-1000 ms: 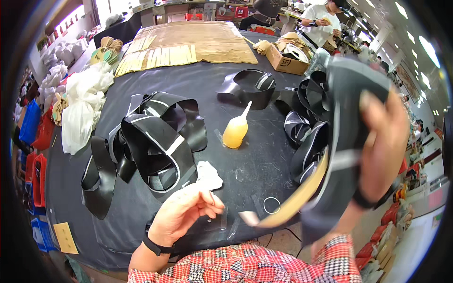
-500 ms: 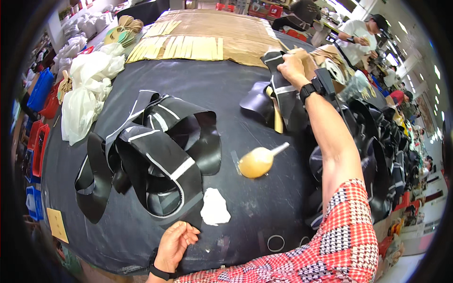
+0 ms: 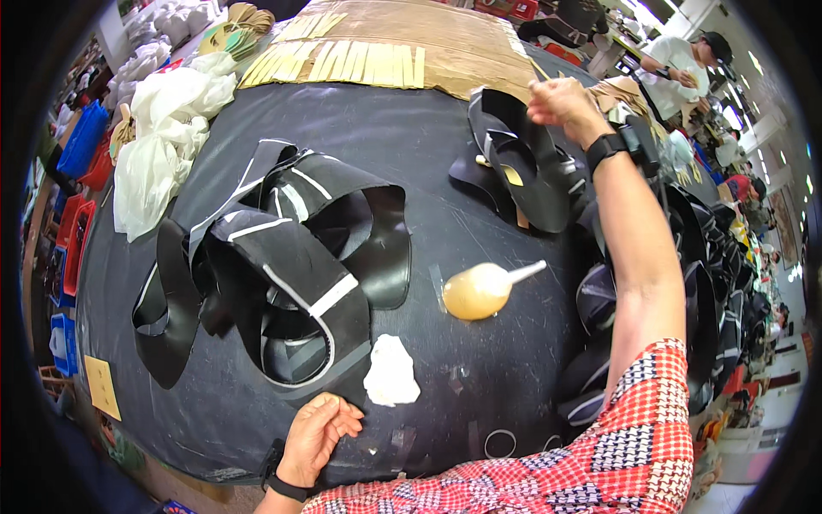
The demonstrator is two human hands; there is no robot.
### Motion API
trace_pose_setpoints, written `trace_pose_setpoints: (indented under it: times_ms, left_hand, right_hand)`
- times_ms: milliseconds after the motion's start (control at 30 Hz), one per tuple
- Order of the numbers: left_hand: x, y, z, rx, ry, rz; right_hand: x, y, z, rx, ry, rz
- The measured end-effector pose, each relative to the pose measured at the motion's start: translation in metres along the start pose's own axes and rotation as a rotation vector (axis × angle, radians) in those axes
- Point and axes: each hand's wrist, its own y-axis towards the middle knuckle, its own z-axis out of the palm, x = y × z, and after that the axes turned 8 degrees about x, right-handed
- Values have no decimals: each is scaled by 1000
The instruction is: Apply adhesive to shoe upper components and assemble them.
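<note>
From my remote feed, clock face over the view: black table (image 3: 497, 368) is crowded. Cardboard sheet (image 3: 462, 43) at 12, yellow strips (image 3: 368, 64) along its near edge. White plastic bags (image 3: 154, 171) at 10. I see a big tangle of black bands (image 3: 291, 253) at 9, a dark heap (image 3: 706, 317) at 3 and, between them, a squeeze bottle (image 3: 477, 291) at 4, nozzle toward 2. White wad (image 3: 391, 373) at 6, thin ring (image 3: 486, 441) at 5. Co-worker (image 3: 676, 73) in back at 2.

Right hand (image 3: 561, 104) is at 1–2, fingers bent; can't tell whether they pinch anything. Looped black band (image 3: 548, 201) lies just below it, at its 7, and well off at 1 from the left hand (image 3: 321, 433). That one's at 7, loosely curled beside the wad; can't tell whether it holds anything. Hands far apart.

Any writing on the tan card (image 3: 101, 387) at 8: too small for me.
</note>
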Motion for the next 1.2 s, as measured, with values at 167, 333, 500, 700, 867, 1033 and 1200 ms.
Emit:
trace_pose_setpoints:
  times_ms: [167,333,500,700,867,1033,1200]
  left_hand:
    - [-2,1,-2,60,127,-8]
    - [-15,-8,10,126,202,-49]
    - [-35,-11,28,137,279,35]
    - [-121,23,102,159,589,447]
    - [-182,101,191,322,1110,696]
    - [-129,272,192,381,1749,867]
    - [-82,358,182,325,1810,1186]
  right_hand:
    - [54,-93,1,175,-193,-50]
    - [-32,-160,48,379,-439,174]
    - [-82,-179,86,230,-691,86]
    - [-78,-165,89,-154,-990,107]
    - [-68,-147,78,-444,-955,-182]
    - [-53,-128,63,-644,-1025,-208]
    - [-62,-117,43,-450,-958,-360]
